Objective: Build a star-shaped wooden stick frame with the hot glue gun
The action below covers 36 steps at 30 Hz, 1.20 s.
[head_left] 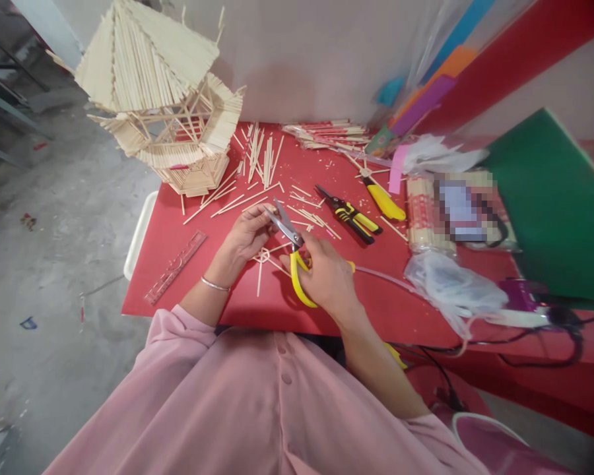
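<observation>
- Your right hand (pixel 330 272) grips yellow-handled scissors (pixel 291 234) over the front of the red table (pixel 240 293); the blades stand apart, pointing toward your left hand.
- Your left hand (pixel 250 232) has its fingers drawn in beside the blade tips; whether they pinch a stick, you cannot tell.
- Below the scissors, a small spoked stick frame (pixel 264 255) lies on the table; a clear ruler (pixel 175 267) lies to its left.
- Beyond your hands are loose sticks (pixel 268 161); at the far left stands a roofed stick model (pixel 143 66).
- To your right lie black-and-yellow cutters (pixel 349 214), a yellow-handled tool (pixel 385 201) and bundled sticks (pixel 428 218).
</observation>
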### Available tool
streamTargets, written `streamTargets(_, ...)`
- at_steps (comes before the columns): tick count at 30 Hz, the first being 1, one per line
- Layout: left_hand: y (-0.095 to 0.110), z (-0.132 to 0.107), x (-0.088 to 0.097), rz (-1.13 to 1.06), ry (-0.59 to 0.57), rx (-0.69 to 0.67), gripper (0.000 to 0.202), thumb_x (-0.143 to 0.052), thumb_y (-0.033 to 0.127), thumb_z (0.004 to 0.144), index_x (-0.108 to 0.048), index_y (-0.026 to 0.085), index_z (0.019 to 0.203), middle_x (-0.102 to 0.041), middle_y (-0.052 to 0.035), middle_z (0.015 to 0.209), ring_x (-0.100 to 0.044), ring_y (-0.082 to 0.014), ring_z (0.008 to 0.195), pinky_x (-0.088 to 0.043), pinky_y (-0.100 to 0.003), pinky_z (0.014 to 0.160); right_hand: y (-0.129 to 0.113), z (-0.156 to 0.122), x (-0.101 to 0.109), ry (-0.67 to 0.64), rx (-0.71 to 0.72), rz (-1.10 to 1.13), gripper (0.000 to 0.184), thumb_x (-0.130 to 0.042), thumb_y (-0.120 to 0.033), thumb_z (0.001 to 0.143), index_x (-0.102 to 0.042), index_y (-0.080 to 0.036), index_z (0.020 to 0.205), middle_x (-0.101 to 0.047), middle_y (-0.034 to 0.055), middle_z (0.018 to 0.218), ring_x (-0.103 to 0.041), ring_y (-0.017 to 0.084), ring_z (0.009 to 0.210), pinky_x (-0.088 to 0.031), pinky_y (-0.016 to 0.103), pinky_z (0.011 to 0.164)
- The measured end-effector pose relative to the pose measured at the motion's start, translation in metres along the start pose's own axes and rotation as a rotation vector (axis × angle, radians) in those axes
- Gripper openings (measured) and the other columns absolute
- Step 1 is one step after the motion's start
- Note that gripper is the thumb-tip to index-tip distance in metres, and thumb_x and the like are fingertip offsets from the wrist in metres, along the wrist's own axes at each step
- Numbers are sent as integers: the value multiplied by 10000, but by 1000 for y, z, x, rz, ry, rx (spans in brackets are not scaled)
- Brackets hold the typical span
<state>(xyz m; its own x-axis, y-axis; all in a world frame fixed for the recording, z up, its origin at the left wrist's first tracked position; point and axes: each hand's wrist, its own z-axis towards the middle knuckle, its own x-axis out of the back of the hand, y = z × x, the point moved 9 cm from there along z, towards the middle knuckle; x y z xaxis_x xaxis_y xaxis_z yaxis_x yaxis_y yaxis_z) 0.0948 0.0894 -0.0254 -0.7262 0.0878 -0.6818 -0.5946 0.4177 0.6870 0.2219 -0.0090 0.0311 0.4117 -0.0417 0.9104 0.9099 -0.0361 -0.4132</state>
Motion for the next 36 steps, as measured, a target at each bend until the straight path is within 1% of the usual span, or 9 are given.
streamTargets(5,-4,0,2,13,19,24,197,-831,112,745,-651,170,691,-642,25,663,-604,-90,623,-522,-245,700,-1,2,-2,-2,15,28,643,-502,-596,930,-537,-212,1444,-721,143,1111,-686,304,930,-451,356,717)
streamTargets(10,-5,0,-1,-7,-15,14,216,-848,122,734,-645,165,675,-641,20,652,-604,-88,609,-527,-245,696,-7,6,-1,-16,22,45,619,-479,-596,945,-548,-214,1426,-736,136,1084,-682,286,867,-422,340,699)
streamTargets(15,-2,0,4,23,45,12,212,-825,130,774,-637,167,684,-646,20,667,-599,-84,611,-521,-243,702,-15,12,-1,-55,17,71,543,-475,-589,951,-605,-228,1335,-746,126,1061,-680,278,842,-393,333,682)
streamTargets(19,1,1,6,27,52,5,212,-832,140,767,-638,169,688,-651,23,669,-600,-81,613,-524,-237,703,-17,15,-3,-89,9,42,549,-457,-580,959,-594,-221,1352,-748,129,1046,-689,293,841,-385,339,674)
streamTargets(24,-1,3,7,-50,35,12,200,-852,129,727,-656,164,710,-654,22,664,-604,-81,625,-516,-214,672,-17,21,-7,-117,15,-18,511,-444,-539,974,-599,-228,1348,-754,139,1051,-696,312,856,-392,345,668)
streamTargets(27,-4,5,9,-74,47,33,191,-828,128,759,-647,162,707,-638,20,656,-586,-79,619,-503,-213,662,-17,23,-9,-116,22,-67,512,-435,-519,980,-587,-231,1375,-760,146,1057,-702,318,853,-392,348,658)
streamTargets(31,-7,7,14,-53,85,54,193,-776,157,828,-633,162,698,-608,19,653,-560,-75,617,-488,-219,660,-16,29,-12,-106,38,-67,520,-392,-542,997,-618,-227,1344,-772,122,937,-696,283,794,-384,330,644)
streamTargets(34,-1,8,20,25,116,-9,155,-795,164,799,-662,168,720,-630,15,683,-580,-82,647,-488,-222,662,-5,36,-6,-107,-3,-56,563,-400,-618,979,-640,-257,1339,-758,95,833,-676,268,738,-373,321,625)
streamTargets(36,10,7,23,170,136,-120,137,-823,168,750,-690,171,719,-633,19,670,-559,-78,617,-467,-217,624,12,42,8,-88,-80,-79,589,-420,-671,954,-650,-289,1338,-745,86,795,-668,274,731,-381,327,630)
